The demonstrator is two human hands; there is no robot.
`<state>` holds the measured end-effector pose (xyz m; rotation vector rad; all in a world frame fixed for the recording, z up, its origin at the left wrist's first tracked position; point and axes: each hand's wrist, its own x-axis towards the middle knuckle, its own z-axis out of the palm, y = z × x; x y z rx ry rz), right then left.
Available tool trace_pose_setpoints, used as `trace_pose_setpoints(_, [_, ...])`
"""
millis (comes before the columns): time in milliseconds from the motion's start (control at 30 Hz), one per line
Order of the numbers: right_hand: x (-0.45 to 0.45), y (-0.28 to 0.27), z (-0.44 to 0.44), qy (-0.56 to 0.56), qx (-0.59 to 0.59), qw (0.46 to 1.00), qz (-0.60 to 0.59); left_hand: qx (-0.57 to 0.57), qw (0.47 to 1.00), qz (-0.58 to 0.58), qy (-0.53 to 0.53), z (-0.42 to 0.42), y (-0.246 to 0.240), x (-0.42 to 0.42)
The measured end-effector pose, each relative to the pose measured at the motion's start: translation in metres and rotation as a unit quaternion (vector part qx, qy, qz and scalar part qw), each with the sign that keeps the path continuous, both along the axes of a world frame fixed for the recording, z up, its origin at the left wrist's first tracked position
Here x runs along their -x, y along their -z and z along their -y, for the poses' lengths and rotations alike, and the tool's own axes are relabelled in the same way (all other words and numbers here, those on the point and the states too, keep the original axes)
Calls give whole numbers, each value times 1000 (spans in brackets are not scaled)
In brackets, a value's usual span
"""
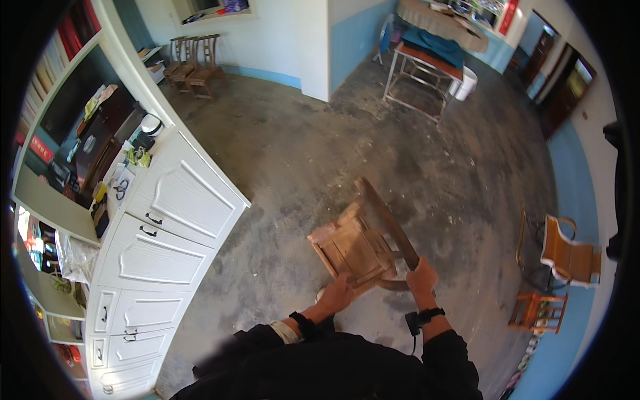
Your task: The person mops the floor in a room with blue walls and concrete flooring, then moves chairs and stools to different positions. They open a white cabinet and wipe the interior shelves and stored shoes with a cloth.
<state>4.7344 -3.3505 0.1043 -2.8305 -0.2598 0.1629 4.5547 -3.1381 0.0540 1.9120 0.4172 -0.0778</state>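
Right in front of my body is a wooden chair, tilted, its panelled seat turned partly up towards me. My left hand grips the near edge of its seat frame. On the other side, my right hand is closed around the near end of a long curved wooden rail of the chair. That rail runs away from me past the seat. Both wrists wear black straps. Most of the chair's legs are hidden, and I cannot tell which of them touch the floor.
A white cabinet with shelves runs along the left. Several wooden chairs stand by the far wall. A cloth-covered metal-legged table is beyond, beside a white bucket. At right are a tan armchair and a small wooden chair.
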Motion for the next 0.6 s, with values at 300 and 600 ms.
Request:
trace_pose_setpoints(300, [-116, 6, -45, -103, 37, 994, -8, -3, 993, -70, -100, -57, -2, -49])
trace_pose_setpoints(600, [-285, -3, -117, -308, 64, 949, 39, -42, 970, -107, -215, -60, -29, -121])
